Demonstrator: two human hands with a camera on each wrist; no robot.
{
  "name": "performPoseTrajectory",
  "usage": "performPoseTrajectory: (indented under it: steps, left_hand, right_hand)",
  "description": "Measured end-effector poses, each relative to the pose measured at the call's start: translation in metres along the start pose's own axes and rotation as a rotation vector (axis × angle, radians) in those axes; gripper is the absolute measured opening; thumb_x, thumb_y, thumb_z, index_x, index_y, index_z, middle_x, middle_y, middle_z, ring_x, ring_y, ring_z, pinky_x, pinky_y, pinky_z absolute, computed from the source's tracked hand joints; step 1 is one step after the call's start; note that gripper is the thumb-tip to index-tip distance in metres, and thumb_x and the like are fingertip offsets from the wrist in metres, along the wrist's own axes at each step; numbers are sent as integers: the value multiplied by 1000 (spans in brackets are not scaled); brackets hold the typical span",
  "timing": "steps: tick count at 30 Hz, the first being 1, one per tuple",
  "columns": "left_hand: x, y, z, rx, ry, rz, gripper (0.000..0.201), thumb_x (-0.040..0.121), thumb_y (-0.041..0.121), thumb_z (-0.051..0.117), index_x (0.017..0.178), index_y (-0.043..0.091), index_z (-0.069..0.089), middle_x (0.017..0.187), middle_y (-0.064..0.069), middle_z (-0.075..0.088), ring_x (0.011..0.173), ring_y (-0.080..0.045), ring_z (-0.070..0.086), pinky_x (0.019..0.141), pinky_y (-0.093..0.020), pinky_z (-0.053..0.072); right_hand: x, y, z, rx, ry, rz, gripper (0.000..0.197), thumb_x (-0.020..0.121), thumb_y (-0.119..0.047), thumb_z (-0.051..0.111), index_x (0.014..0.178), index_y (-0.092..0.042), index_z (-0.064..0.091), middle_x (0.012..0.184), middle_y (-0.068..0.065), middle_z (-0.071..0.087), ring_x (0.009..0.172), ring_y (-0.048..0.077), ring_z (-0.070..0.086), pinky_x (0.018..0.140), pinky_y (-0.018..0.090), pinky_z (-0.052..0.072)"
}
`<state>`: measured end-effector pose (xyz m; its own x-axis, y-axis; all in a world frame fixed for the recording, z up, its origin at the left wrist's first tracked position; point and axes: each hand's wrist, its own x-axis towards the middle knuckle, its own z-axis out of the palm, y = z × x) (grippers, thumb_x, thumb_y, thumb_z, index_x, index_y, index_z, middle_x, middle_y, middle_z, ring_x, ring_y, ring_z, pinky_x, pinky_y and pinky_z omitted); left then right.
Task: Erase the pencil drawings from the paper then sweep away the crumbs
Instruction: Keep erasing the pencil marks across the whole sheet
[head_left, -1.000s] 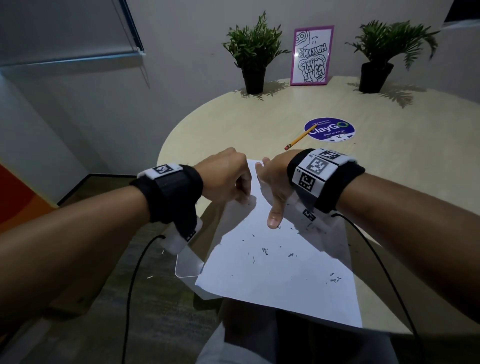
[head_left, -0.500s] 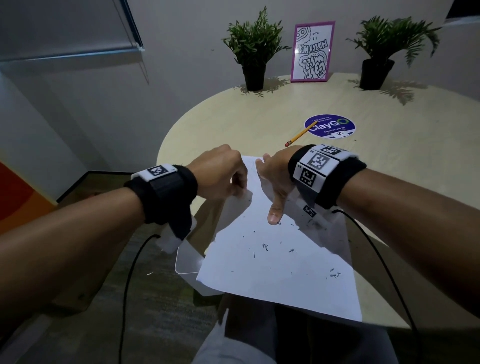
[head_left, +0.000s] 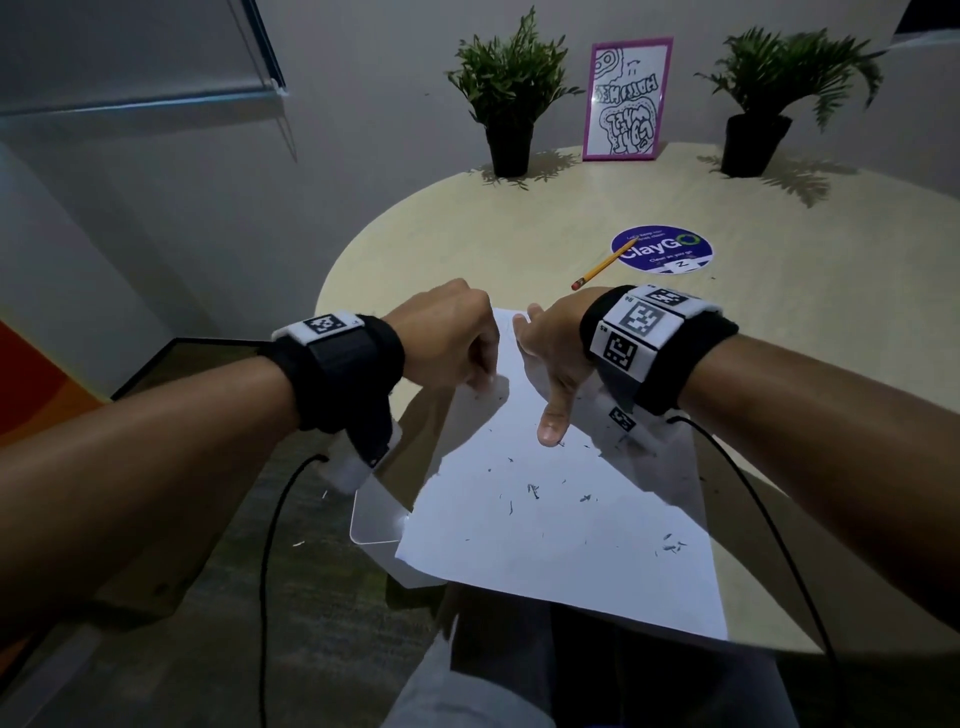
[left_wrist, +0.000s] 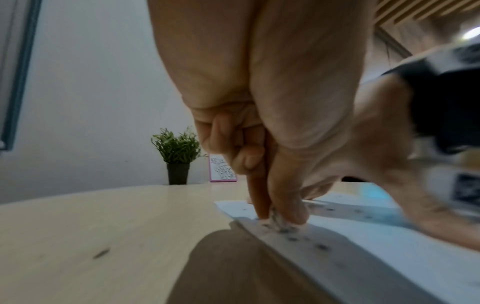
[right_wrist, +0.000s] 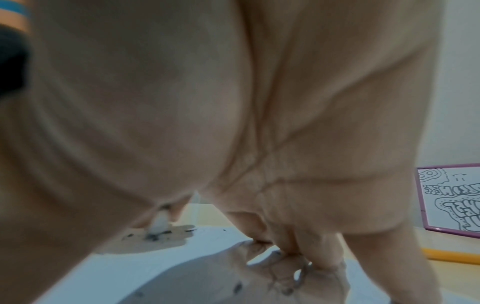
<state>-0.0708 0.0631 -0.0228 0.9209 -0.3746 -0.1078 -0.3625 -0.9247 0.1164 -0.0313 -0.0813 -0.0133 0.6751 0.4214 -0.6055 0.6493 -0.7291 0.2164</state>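
Observation:
A white paper (head_left: 561, 545) lies on the round table's near edge, strewn with dark eraser crumbs (head_left: 532, 491). My left hand (head_left: 447, 338) is at the sheet's far left edge and pinches a small white eraser (left_wrist: 276, 218) between thumb and fingertips, its tip down on the paper among crumbs. The eraser (right_wrist: 158, 226) also shows in the right wrist view. My right hand (head_left: 550, 353) rests beside it on the far part of the sheet, fingertips (right_wrist: 298, 246) pressing the paper, thumb pointing back toward me. No pencil drawing is visible on the sheet.
A yellow pencil (head_left: 602, 267) lies beyond my right wrist, next to a round purple sticker (head_left: 662, 248). Two potted plants (head_left: 511, 98) (head_left: 758, 98) and a pink-framed picture (head_left: 626, 98) stand at the table's back. A thin clear sheet (head_left: 374, 519) juts from under the paper past the table edge (head_left: 332, 280).
Both hands stay at the paper's far end. The left hand has shifted only slightly with the eraser; the right hand keeps pressing the sheet.

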Motion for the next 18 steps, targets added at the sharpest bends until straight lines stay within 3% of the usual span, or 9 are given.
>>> performPoseTrajectory:
  steps: [3,7,9,12,15,18]
  left_hand:
    - [7,-9,1,-37,92,-61,7,78,23,84,83,22,79,75,11,72,77,-10,64,64,-21,47]
    - [-12,-12,8,-88,48,-4,7,76,24,85,80,23,80,69,14,71,65,3,56,59,-13,39]
    - [-25,-12,11,-124,21,23,7,75,26,86,79,24,80,68,13,71,62,2,54,56,-11,38]
    - [-30,-12,14,-162,35,29,6,77,26,86,79,25,80,67,15,71,61,1,54,56,-9,37]
    - [-26,-10,13,-125,33,22,4,79,25,83,80,23,80,66,16,69,61,8,55,57,-7,34]
    - [-25,-10,13,-112,30,16,4,80,24,83,81,25,79,63,17,66,61,10,56,57,-9,35]
  right_hand:
    - [2,-1,1,-9,-20,-18,175,-1,-93,50,149,-3,37,157,15,38,134,35,50,106,50,45]
    - [-3,1,1,-16,-14,-5,161,17,-88,57,152,-5,31,161,13,30,139,35,43,109,52,41]
    - [-4,1,1,-40,-17,-1,161,17,-87,57,153,-6,29,161,12,29,139,34,43,110,53,40]
    - [-8,0,1,-4,-3,12,155,18,-85,63,151,-11,33,159,8,35,138,32,45,107,49,42]
    - [-10,-4,-1,11,36,-16,120,38,-76,83,137,-18,49,139,4,56,118,29,60,87,40,50]
    - [-11,-10,-4,12,103,-72,117,48,-71,87,145,-29,37,134,-4,53,119,26,57,95,43,48]
